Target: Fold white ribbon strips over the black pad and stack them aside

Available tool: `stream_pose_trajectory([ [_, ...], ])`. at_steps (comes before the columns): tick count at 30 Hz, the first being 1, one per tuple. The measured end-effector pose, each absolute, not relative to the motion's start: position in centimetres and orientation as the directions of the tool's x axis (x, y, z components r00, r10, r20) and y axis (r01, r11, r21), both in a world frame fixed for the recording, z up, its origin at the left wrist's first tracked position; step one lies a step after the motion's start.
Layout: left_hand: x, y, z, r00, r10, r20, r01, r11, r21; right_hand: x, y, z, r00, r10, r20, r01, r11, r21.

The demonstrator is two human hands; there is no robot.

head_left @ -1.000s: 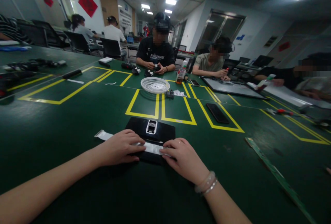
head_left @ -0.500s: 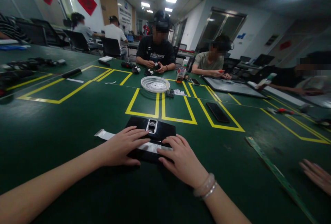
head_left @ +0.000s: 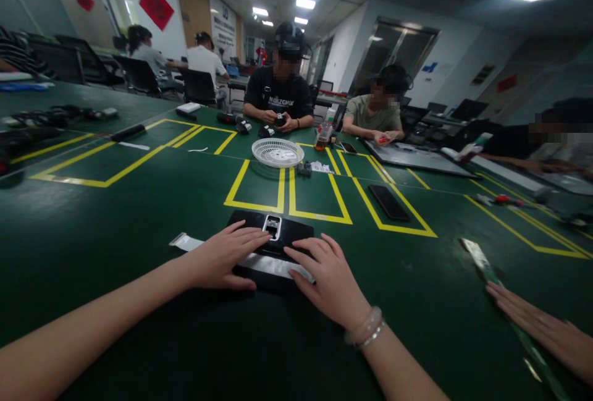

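Observation:
In front of me on the table lies a flat black panel-like object with a small silver-framed opening near its far edge. Across it runs a shiny silver-white flat strip, whose left end sticks out past the panel under my left wrist. My left hand rests over the panel's left part, fingers stretched out. Over the right part is my right hand, its fingers spread and slightly curved, with the thumb side by the strip's right end. Both palms hide parts of the strip and panel.
Another person's hand touches a long green strip at right. Beyond are yellow tape rectangles, a white plastic basket, a black phone, a bottle and cables. Co-workers sit across the table.
My right hand's fingers have lifted a little and spread wider. My left hand has barely shifted. The other person's hand at right has come onto the green strip, which has moved rightward.

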State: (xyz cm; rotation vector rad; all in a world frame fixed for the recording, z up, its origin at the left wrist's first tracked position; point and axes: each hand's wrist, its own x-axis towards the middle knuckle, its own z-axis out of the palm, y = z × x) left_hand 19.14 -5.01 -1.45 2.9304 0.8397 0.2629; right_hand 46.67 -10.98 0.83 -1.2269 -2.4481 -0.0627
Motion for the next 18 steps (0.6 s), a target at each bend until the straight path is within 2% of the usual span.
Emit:
stream_pose_trajectory([
  [8, 18.5, -4.7, -1.4, 0.812, 0.561, 0.160, 0.558, -0.827, 0.069, 47.2, -10.7, 0.7, -0.502, 0.773, 0.387, 0.786, 0.594, -0.169],
  [13, 16.1, -3.3, -1.3, 0.693, 0.707, 0.137, 0.710, -0.703, 0.037, 47.3, -10.6, 0.3, -0.511, 0.768, 0.387, 0.776, 0.606, -0.177],
  [18, 12.1, -1.0, -1.8, 0.499, 0.860, 0.107, 0.864, -0.503, 0.006, 47.3, -10.6, 0.3, -0.510, 0.772, 0.378, 0.778, 0.602, -0.181],
])
